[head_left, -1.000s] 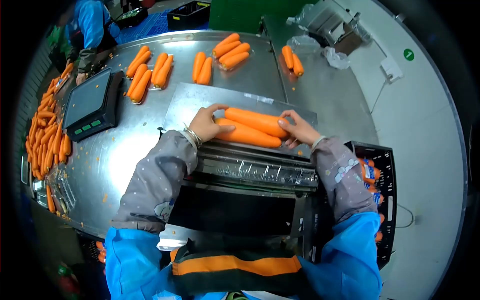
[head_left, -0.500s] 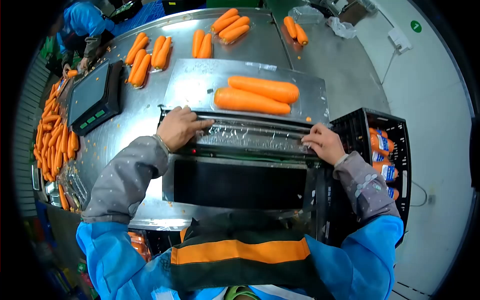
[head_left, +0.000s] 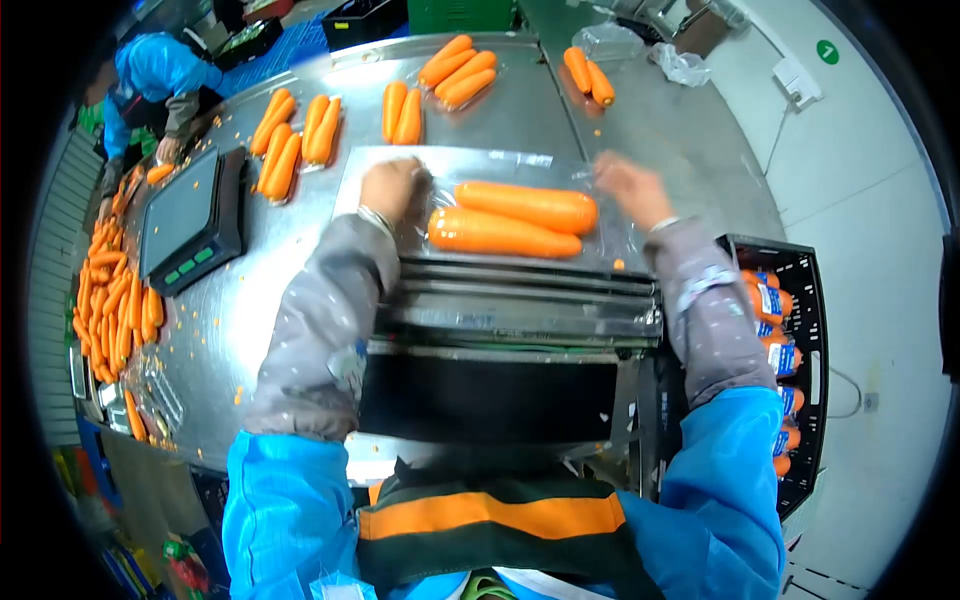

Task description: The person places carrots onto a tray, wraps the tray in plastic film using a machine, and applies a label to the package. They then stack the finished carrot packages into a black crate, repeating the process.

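Observation:
Two large carrots (head_left: 515, 219) lie side by side on a metal plate, with clear film (head_left: 605, 240) over and around them. Just left of them is my left hand (head_left: 393, 190), fingers curled at the film's edge. My right hand (head_left: 633, 188) is at the film's far right corner, blurred, its fingers bent together. What the fingertips pinch is too blurred to make out. Below the carrots sits the wrapping machine with its film roll (head_left: 520, 308) and a black pad (head_left: 490, 397).
Groups of carrots (head_left: 460, 72) lie along the table's far side. At left stand a black scale (head_left: 190, 220) and a carrot pile (head_left: 115, 300), near a co-worker (head_left: 160, 75). A black crate (head_left: 815, 400) at right holds labelled carrot packs.
Both hands have moved from the film roll away from my body, to either side of the carrots. Film now stretches over the carrots. The view has shifted slightly.

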`<state>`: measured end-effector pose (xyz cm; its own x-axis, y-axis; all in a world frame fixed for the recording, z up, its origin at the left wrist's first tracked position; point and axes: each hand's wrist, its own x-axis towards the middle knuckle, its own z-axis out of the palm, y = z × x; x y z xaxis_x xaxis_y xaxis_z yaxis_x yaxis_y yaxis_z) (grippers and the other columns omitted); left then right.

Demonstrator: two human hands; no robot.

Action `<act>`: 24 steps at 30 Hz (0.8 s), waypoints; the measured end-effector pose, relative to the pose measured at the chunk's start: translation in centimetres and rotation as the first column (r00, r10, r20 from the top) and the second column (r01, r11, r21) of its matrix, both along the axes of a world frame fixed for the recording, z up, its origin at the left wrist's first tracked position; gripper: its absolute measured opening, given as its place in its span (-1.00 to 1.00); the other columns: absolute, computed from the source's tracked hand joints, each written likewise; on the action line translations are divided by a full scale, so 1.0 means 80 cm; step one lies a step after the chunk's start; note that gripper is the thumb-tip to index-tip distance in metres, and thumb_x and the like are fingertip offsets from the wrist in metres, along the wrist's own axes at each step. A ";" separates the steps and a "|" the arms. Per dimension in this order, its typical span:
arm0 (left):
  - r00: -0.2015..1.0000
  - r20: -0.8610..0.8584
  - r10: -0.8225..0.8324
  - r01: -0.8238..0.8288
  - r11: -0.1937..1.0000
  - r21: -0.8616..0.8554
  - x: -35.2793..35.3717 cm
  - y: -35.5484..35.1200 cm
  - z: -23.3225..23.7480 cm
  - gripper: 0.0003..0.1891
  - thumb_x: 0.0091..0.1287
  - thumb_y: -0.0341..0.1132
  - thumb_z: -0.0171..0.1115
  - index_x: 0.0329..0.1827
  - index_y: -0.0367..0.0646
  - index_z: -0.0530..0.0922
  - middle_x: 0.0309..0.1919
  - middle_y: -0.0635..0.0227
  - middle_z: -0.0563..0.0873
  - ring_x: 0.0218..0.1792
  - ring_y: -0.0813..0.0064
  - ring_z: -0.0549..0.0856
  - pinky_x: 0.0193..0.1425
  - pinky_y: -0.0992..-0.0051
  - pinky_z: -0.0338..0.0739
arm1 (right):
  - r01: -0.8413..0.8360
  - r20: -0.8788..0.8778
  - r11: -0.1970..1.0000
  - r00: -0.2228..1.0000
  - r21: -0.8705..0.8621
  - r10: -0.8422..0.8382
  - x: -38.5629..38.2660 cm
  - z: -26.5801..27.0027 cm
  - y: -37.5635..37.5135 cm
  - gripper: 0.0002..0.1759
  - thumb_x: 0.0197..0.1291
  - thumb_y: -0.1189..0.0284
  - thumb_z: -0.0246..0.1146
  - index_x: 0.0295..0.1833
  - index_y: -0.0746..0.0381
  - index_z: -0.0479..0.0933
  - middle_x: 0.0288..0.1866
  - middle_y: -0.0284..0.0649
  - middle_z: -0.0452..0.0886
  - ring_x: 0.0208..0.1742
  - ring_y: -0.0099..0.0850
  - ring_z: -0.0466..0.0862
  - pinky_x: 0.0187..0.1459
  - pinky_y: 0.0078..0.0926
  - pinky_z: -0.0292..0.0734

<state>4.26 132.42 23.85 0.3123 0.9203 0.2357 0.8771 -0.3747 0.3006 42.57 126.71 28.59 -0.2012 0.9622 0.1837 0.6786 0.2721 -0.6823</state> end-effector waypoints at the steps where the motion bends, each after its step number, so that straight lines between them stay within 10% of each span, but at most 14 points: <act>1: 0.933 0.354 0.066 -0.016 0.990 -0.143 0.027 -0.038 0.018 -0.82 0.30 -0.27 0.06 -0.27 -0.17 0.58 -0.18 -0.03 0.64 -0.11 0.03 0.60 0.02 0.30 0.50 | -0.178 0.303 0.974 0.944 0.140 0.129 -0.006 -0.025 0.000 -0.84 0.24 0.47 0.15 -0.12 0.27 0.57 0.06 -0.17 0.58 0.06 -0.28 0.58 0.07 -0.41 0.46; 4: 0.806 0.542 -0.239 0.198 0.971 0.133 0.029 -0.047 -0.002 -0.85 0.30 -0.37 0.10 -0.30 -0.31 0.53 -0.18 0.04 0.65 -0.09 0.06 0.60 -0.01 0.29 0.49 | -0.196 0.168 0.975 0.970 0.104 0.177 -0.010 -0.022 -0.007 -0.84 0.29 0.46 0.06 -0.15 0.30 0.52 -0.12 -0.13 0.55 -0.10 -0.20 0.57 -0.02 -0.39 0.47; 6: 0.936 0.319 -0.148 0.162 0.987 -0.018 0.029 -0.050 0.023 -0.86 0.29 -0.40 0.13 -0.32 -0.34 0.54 -0.17 0.07 0.65 -0.10 0.10 0.62 -0.03 0.29 0.48 | -0.149 0.078 0.987 0.986 0.063 0.144 -0.008 -0.037 -0.009 -0.81 0.32 0.41 0.05 -0.17 0.32 0.49 -0.28 -0.18 0.53 -0.19 -0.25 0.56 -0.08 -0.39 0.46; 10: 0.943 0.314 0.108 -0.006 0.951 -0.309 0.030 -0.042 0.020 -0.67 0.32 -0.16 0.15 -0.39 -0.30 0.62 -0.42 0.02 0.67 -0.36 0.05 0.65 -0.17 0.25 0.52 | -0.038 -0.399 0.685 0.835 -0.728 -0.378 -0.032 0.004 -0.032 -0.65 0.40 0.17 0.00 -0.24 0.25 0.45 -0.55 -0.34 0.38 -0.65 -0.63 0.36 -0.67 -0.58 0.19; 15: 0.975 0.004 0.221 -0.156 0.701 -0.696 0.029 -0.017 0.041 -0.25 0.31 0.27 -0.10 -0.51 -0.36 0.65 -0.63 0.12 0.64 -0.53 0.26 0.65 -0.29 0.33 0.50 | 0.044 -0.232 0.505 0.852 -0.862 -0.470 -0.040 0.033 -0.047 -0.50 0.37 0.02 -0.03 -0.25 0.30 0.43 -0.65 -0.36 0.36 -0.81 -0.68 0.15 -0.84 -0.65 -0.06; 17: 0.993 -0.053 0.109 -0.112 0.661 -0.742 0.018 -0.057 0.061 -0.28 0.36 0.24 -0.13 -0.52 -0.31 0.65 -0.64 0.17 0.65 -0.57 0.27 0.63 -0.28 0.32 0.51 | 0.069 -0.184 0.450 0.850 -0.890 -0.494 -0.058 0.059 -0.091 -0.49 0.36 -0.01 -0.04 -0.25 0.26 0.45 -0.65 -0.38 0.36 -0.81 -0.66 0.16 -0.83 -0.68 -0.05; 18: 0.973 -0.055 -0.226 0.148 0.785 -0.602 -0.003 -0.080 0.030 -0.31 0.42 0.16 -0.21 -0.50 -0.27 0.65 -0.63 0.15 0.65 -0.56 0.23 0.65 -0.26 0.30 0.55 | 0.005 -0.205 0.450 0.886 -0.893 -0.416 -0.053 0.047 -0.117 -0.47 0.35 -0.05 -0.09 -0.18 0.25 0.41 -0.69 -0.34 0.35 -0.81 -0.63 0.10 -0.79 -0.57 -0.06; 22: 0.970 -0.077 -0.231 0.161 0.844 -0.511 -0.012 -0.240 0.041 -0.75 0.35 -0.14 -0.03 -0.12 0.00 0.59 -0.47 0.05 0.65 -0.41 0.10 0.69 -0.27 0.17 0.58 | 0.163 0.076 0.682 0.985 -0.713 -0.156 -0.073 0.008 -0.221 -0.46 0.37 0.04 -0.09 -0.07 0.33 0.52 -0.37 0.09 0.55 -0.36 -0.02 0.51 -0.35 -0.15 0.40; 24: 0.996 -0.063 -0.062 0.021 0.860 -0.510 -0.011 -0.286 0.028 -0.62 0.37 0.00 -0.06 -0.20 -0.06 0.64 -0.49 0.07 0.66 -0.40 0.07 0.69 -0.28 0.16 0.57 | 0.172 0.173 0.855 0.980 -0.490 -0.098 -0.075 -0.031 -0.268 -0.51 0.37 0.15 -0.06 -0.17 0.37 0.57 -0.21 0.25 0.57 -0.13 0.13 0.58 -0.15 -0.06 0.45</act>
